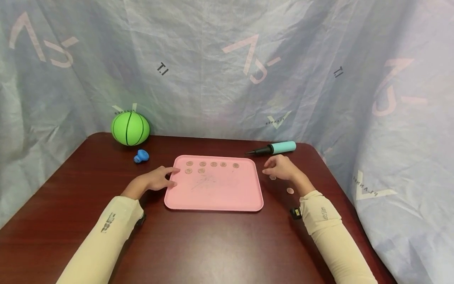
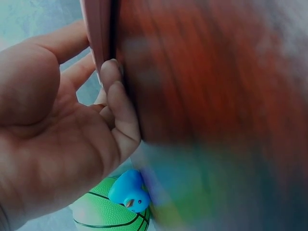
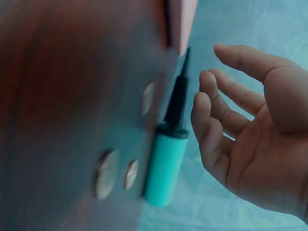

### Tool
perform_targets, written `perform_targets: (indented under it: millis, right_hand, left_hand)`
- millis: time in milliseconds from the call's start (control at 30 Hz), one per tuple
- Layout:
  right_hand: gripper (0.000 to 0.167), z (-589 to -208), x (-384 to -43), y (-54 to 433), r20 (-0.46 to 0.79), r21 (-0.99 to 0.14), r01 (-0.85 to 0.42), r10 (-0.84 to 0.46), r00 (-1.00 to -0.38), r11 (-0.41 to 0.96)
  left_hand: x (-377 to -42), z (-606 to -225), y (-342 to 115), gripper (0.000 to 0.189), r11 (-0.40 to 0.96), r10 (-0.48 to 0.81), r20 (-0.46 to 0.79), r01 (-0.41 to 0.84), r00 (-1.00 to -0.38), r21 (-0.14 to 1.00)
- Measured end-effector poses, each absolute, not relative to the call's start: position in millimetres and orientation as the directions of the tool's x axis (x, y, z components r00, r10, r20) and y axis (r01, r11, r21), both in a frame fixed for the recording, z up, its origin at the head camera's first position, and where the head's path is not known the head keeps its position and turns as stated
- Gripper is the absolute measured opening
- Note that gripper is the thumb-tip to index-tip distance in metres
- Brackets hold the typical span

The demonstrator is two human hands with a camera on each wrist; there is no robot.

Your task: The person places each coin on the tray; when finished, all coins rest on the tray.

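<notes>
A pink tray [image 1: 213, 197] lies on the table and bears several coins [image 1: 214, 164] in two rows near its far side. My left hand [image 1: 156, 178] is at the tray's left edge, thumb and index finger reaching over the rim; in the left wrist view, other fingers [image 2: 124, 110] bend beside the rim's outer side. To the right of the tray, my right hand [image 1: 281, 167] hovers above the table, fingers loosely bent, nothing visible between them. Below and beside it lie loose coins [image 1: 290, 191]; the right wrist view shows three coins [image 3: 107, 174] there.
Behind the tray on the right lies a turquoise hand pump [image 1: 283, 147] with a black nozzle. A green ball [image 1: 130, 129] stands at the back left, with a blue rubber duck [image 1: 142, 156] in front of it. A grey curtain [image 1: 198, 71] hangs behind the table [image 1: 213, 248].
</notes>
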State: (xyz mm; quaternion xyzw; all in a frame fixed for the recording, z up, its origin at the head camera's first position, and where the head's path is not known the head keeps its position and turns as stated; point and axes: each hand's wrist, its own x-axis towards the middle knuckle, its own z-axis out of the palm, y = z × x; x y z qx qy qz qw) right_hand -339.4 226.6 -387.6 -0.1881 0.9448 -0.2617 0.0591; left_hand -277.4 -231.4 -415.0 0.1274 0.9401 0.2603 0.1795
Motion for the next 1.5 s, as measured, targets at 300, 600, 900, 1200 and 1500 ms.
perform_targets:
  millis: [300, 600, 900, 1200, 1500]
  right_hand:
    - [0.026, -406.8, -346.3, 253.2, -0.084, -0.474, -0.274, -0.353, -0.932, 0.837]
    - [0.024, -409.1, -352.4, 259.0, -0.110, -0.477, -0.294, -0.388, -0.915, 0.829]
    - [0.016, -412.2, -352.8, 257.9, -0.146, -0.494, -0.304, -0.423, -0.894, 0.814]
    - [0.018, -416.9, -356.5, 255.2, -0.099, -0.480, -0.376, -0.475, -0.875, 0.793]
    - [0.019, -416.7, -357.6, 255.6, -0.106, -0.521, -0.399, -0.521, -0.847, 0.754]
  left_hand:
    - [-277.7, -416.4, -231.2, 0.064, 0.833, 0.329, -0.289, 0.133, -0.899, 0.537]
    - [-280.1, -416.6, -233.5, 0.063, 0.826, 0.349, -0.260, 0.165, -0.900, 0.538]
    - [-277.6, -417.0, -233.7, 0.064, 0.837, 0.338, -0.259, 0.163, -0.905, 0.522]
    - [-277.3, -418.3, -233.2, 0.062, 0.843, 0.329, -0.260, 0.158, -0.908, 0.515]
    - [-276.8, -417.6, -232.2, 0.062, 0.840, 0.325, -0.262, 0.150, -0.909, 0.522]
